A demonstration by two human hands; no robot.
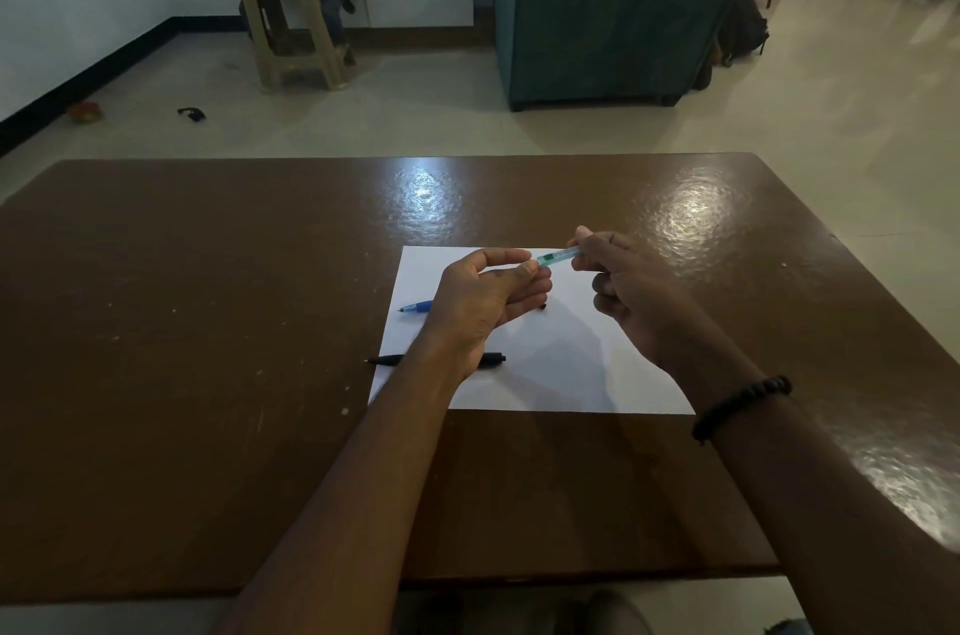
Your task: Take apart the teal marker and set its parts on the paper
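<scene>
Hands [491, 291] [631, 291] both pinch green pen [557, 258] above paper [561, 364] on table [208, 322]

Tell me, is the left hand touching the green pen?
Touching: the head view shows the left hand pinching one end of the green pen while the right hand grips the other.

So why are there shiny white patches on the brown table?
Head view: that is glare, room light bouncing off the glossy table; the white paper shows soft shadows of both hands holding the green pen; the room looks dim, its edges bent by the wide lens.
</scene>
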